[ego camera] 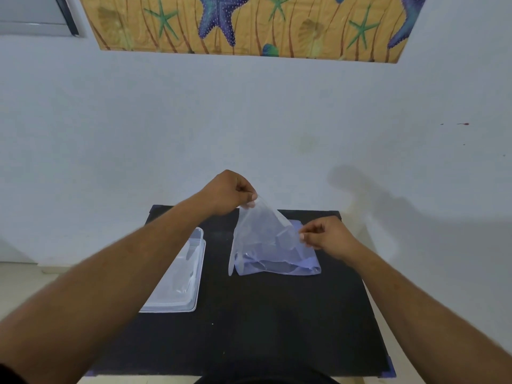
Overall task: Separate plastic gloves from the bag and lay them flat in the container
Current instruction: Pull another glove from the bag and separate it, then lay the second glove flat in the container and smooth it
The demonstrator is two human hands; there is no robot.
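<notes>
A thin clear plastic glove (263, 231) hangs in the air over the bag, stretched between my two hands. My left hand (228, 193) pinches its top corner, raised above the table. My right hand (325, 235) pinches its right edge, lower down. Under the glove lies the bluish plastic bag (307, 266) of gloves, flat on the black table top. The clear rectangular container (182, 275) sits to the left of the bag, partly hidden by my left forearm, with clear plastic lying in it.
The black table top (249, 328) stands against a pale wall, with bare surface in front of the bag and container. A starfish-patterned cloth (249, 23) hangs high on the wall. Pale floor shows to the left.
</notes>
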